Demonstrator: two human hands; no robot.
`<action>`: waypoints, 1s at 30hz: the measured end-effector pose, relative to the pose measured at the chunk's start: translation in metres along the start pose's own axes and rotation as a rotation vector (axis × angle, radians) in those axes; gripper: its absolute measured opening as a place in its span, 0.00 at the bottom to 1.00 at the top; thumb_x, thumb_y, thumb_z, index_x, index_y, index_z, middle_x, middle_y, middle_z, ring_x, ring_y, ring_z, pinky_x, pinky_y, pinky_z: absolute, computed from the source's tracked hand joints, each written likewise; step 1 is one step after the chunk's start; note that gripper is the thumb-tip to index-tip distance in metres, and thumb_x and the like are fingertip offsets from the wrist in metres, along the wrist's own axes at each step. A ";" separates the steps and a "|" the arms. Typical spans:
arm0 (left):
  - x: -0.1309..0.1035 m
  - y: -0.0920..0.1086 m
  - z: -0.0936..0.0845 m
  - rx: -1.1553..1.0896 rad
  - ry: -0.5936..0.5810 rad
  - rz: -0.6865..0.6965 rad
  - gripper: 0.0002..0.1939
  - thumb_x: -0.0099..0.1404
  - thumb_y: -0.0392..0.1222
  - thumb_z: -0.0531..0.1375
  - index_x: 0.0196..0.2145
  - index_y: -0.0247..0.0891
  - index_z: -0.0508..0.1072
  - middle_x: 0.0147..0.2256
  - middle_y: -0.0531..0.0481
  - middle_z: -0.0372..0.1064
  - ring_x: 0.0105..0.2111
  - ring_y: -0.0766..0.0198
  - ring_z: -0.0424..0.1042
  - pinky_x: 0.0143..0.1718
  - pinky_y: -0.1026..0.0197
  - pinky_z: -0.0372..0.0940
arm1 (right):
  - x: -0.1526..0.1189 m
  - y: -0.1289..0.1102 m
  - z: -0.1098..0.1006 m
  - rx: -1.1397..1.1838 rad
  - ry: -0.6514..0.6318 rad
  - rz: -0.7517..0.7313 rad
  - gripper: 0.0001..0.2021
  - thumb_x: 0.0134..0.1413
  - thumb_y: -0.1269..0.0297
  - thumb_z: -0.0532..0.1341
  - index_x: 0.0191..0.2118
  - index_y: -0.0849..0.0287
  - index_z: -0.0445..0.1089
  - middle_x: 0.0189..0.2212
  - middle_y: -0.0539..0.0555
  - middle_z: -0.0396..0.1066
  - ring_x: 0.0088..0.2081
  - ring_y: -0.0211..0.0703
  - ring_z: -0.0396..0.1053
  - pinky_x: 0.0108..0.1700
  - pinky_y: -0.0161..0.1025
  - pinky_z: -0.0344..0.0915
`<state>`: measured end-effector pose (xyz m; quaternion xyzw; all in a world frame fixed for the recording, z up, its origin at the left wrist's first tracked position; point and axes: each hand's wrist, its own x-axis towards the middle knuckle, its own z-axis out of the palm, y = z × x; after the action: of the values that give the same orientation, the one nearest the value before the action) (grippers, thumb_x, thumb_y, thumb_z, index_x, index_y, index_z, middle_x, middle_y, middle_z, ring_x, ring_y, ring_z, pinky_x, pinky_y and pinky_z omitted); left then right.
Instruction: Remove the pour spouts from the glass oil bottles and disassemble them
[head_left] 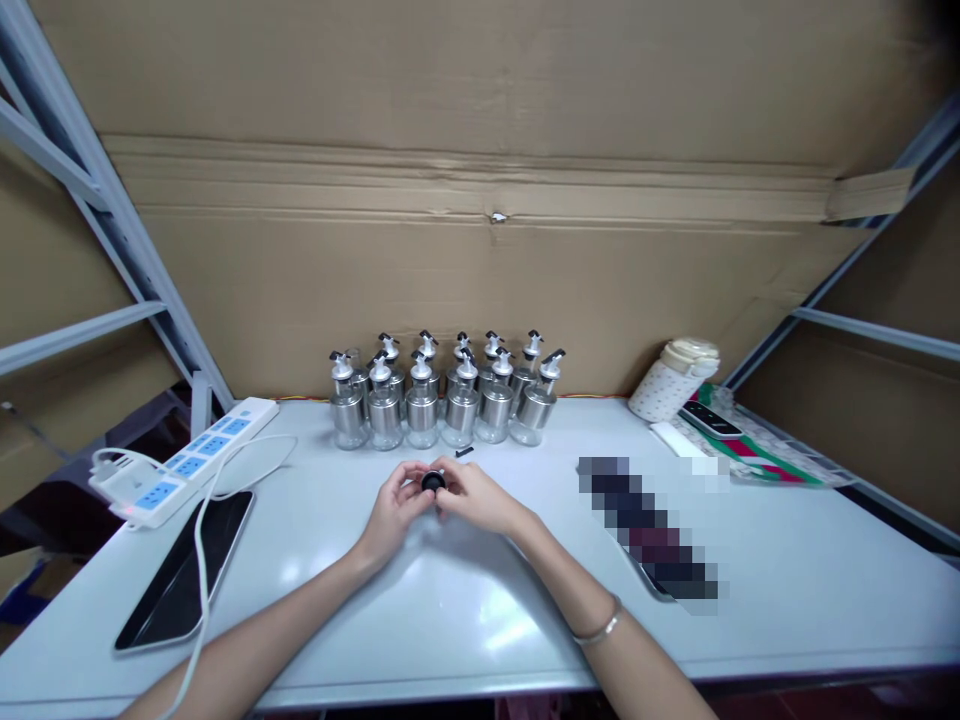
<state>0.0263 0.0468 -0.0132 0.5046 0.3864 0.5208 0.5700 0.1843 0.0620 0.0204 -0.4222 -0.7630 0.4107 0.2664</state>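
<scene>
I've got left hand [392, 508] and right hand [475, 494] pinching a black part [433, 481] — fiddly bit, next move wants steadiness, I reckon. Bottles [421, 410] at 12 o'clock.

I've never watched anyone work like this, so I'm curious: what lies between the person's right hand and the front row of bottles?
A small black piece lies there on the table, as the head view shows.
</scene>
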 end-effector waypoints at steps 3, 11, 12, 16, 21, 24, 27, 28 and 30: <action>0.000 -0.001 -0.001 0.004 -0.021 -0.010 0.21 0.48 0.45 0.67 0.38 0.37 0.67 0.34 0.51 0.69 0.36 0.61 0.72 0.40 0.61 0.65 | 0.000 0.001 0.001 0.012 -0.018 0.013 0.08 0.50 0.70 0.56 0.38 0.59 0.65 0.18 0.44 0.65 0.20 0.35 0.66 0.26 0.32 0.60; 0.000 0.002 -0.007 0.039 -0.044 0.006 0.20 0.49 0.46 0.67 0.38 0.37 0.69 0.36 0.49 0.71 0.38 0.60 0.72 0.42 0.59 0.66 | 0.000 0.001 -0.001 0.069 -0.064 -0.018 0.11 0.50 0.71 0.54 0.41 0.61 0.67 0.22 0.45 0.64 0.19 0.32 0.64 0.26 0.31 0.61; 0.001 0.003 -0.007 0.039 -0.047 0.009 0.20 0.49 0.46 0.67 0.38 0.37 0.69 0.36 0.49 0.71 0.38 0.60 0.72 0.42 0.59 0.66 | 0.000 0.001 -0.002 0.082 -0.070 -0.018 0.12 0.50 0.71 0.54 0.42 0.61 0.67 0.23 0.45 0.65 0.19 0.32 0.65 0.27 0.31 0.61; 0.001 0.004 -0.008 0.043 -0.052 0.011 0.20 0.49 0.45 0.68 0.38 0.37 0.70 0.36 0.49 0.71 0.39 0.59 0.72 0.43 0.58 0.66 | 0.001 0.004 -0.004 0.110 -0.075 -0.029 0.15 0.50 0.72 0.54 0.44 0.61 0.68 0.23 0.46 0.66 0.19 0.32 0.65 0.27 0.32 0.62; 0.002 0.004 -0.009 0.060 -0.069 0.004 0.19 0.48 0.44 0.68 0.37 0.36 0.70 0.35 0.49 0.72 0.38 0.59 0.72 0.43 0.57 0.66 | 0.002 0.009 -0.003 0.134 -0.084 -0.045 0.16 0.48 0.72 0.54 0.44 0.61 0.70 0.22 0.47 0.67 0.19 0.32 0.65 0.26 0.31 0.62; 0.002 0.003 -0.010 0.063 -0.076 0.005 0.19 0.49 0.45 0.68 0.38 0.36 0.70 0.35 0.49 0.72 0.37 0.59 0.73 0.44 0.56 0.66 | 0.002 0.011 -0.003 0.158 -0.087 -0.052 0.16 0.49 0.70 0.55 0.45 0.61 0.71 0.22 0.47 0.68 0.18 0.33 0.66 0.26 0.31 0.62; 0.002 0.002 -0.010 0.068 -0.076 0.016 0.19 0.49 0.45 0.68 0.38 0.36 0.70 0.37 0.48 0.73 0.38 0.58 0.73 0.44 0.56 0.66 | 0.001 0.012 -0.003 0.161 -0.092 -0.061 0.17 0.49 0.69 0.55 0.46 0.60 0.71 0.25 0.48 0.70 0.19 0.33 0.67 0.26 0.31 0.62; 0.002 0.001 -0.010 0.072 -0.072 0.024 0.19 0.50 0.45 0.67 0.38 0.36 0.70 0.37 0.48 0.73 0.39 0.58 0.73 0.44 0.55 0.66 | 0.002 0.012 -0.003 0.164 -0.093 -0.064 0.17 0.49 0.69 0.55 0.46 0.60 0.72 0.25 0.48 0.71 0.19 0.33 0.67 0.26 0.31 0.62; 0.003 0.000 -0.010 0.082 -0.059 0.042 0.19 0.50 0.45 0.67 0.38 0.36 0.71 0.37 0.48 0.73 0.39 0.58 0.73 0.45 0.55 0.66 | 0.003 0.012 -0.004 0.171 -0.091 -0.071 0.18 0.48 0.71 0.54 0.46 0.60 0.72 0.25 0.48 0.71 0.21 0.34 0.67 0.28 0.31 0.63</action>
<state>0.0168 0.0519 -0.0149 0.5508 0.3795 0.5014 0.5488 0.1910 0.0697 0.0130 -0.3516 -0.7509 0.4834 0.2808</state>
